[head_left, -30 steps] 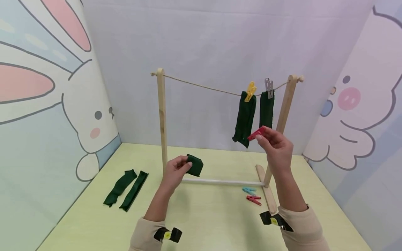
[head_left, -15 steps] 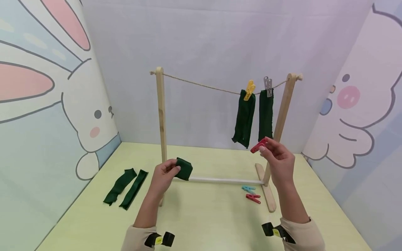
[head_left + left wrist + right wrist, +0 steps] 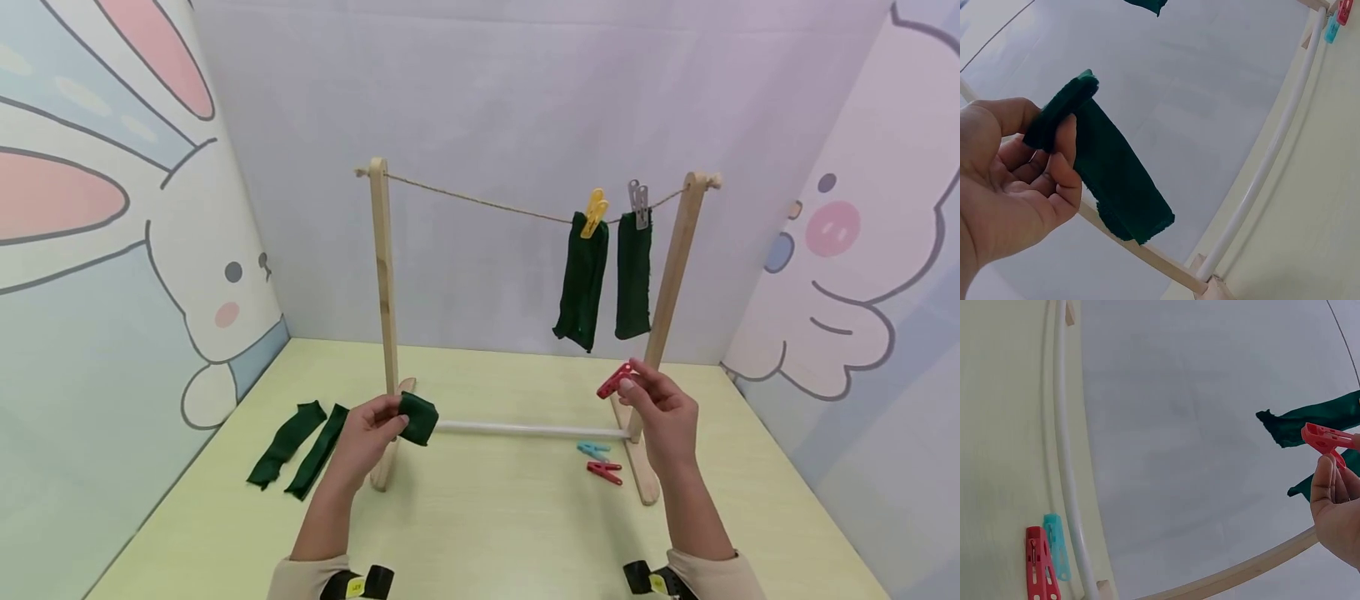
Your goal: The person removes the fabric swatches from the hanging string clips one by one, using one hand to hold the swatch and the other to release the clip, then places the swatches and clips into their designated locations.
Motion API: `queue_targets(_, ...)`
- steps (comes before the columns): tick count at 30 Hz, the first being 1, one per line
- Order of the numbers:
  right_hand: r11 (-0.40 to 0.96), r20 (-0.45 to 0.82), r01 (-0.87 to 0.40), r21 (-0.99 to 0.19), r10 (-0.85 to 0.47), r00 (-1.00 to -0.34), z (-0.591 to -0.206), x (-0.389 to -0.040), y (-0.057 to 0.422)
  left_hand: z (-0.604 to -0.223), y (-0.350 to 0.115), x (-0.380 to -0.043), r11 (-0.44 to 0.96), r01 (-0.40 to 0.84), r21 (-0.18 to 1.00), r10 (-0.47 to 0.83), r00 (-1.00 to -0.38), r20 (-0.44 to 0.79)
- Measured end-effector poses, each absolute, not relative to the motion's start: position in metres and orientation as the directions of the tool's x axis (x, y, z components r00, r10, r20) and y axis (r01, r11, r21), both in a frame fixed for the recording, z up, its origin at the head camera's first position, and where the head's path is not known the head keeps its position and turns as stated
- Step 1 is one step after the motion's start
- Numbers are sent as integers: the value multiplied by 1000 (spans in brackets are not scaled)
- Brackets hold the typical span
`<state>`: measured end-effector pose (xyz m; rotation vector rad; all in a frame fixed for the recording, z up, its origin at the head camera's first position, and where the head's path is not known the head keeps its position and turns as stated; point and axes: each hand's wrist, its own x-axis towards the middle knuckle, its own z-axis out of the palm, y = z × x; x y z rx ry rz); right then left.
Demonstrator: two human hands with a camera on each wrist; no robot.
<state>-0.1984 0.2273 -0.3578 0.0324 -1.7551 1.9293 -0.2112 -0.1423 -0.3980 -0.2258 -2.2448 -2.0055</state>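
- At 6 o'clock from the head view's centre spreads a pale yellow tabletop (image 3: 495, 525), softly shadowed.
- At 12, a greyish, faintly creased backdrop (image 3: 465, 100); at 9, a rabbit-printed panel (image 3: 75, 417); at 3, a panel with a pink-cheeked animal (image 3: 847, 283).
- A wooden rack (image 3: 382, 275) stands on the tabletop, its white rod (image 3: 525, 430) low, its cord (image 3: 480, 200) sagging.
- Towards 3, two hanging green cloths (image 3: 581, 287), clipped to the cord.
- At 8, two green strips (image 3: 285, 446) lie flat.
- Between 4 and 5, a blue clip (image 3: 594, 450) and red clip (image 3: 604, 472) lie beside the rack's foot.
- Between 7 and 8, the left hand (image 3: 367, 433) pinches a folded green cloth (image 3: 420, 418), raised.
- At 4, the right hand (image 3: 667, 417) pinches another red clip (image 3: 615, 380), raised.
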Motion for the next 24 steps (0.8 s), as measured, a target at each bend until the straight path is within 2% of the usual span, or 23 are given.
queue_targets(9, -34, 377, -403, -914, 291, -879, -375, -197, 237, -406, -159, -211, 156, 189, 970, 33, -982, 186)
queue_targets(19, 14, 315, -323, -946, 263, -912, -391, -196, 248, -412, -175, -212, 135, 174, 975, 54, -984, 168)
queue_targets(24, 12, 330, -335, -942, 202, -922, -399, -193, 254, -415, -182, -216, 162, 164, 973, 36, -986, 160)
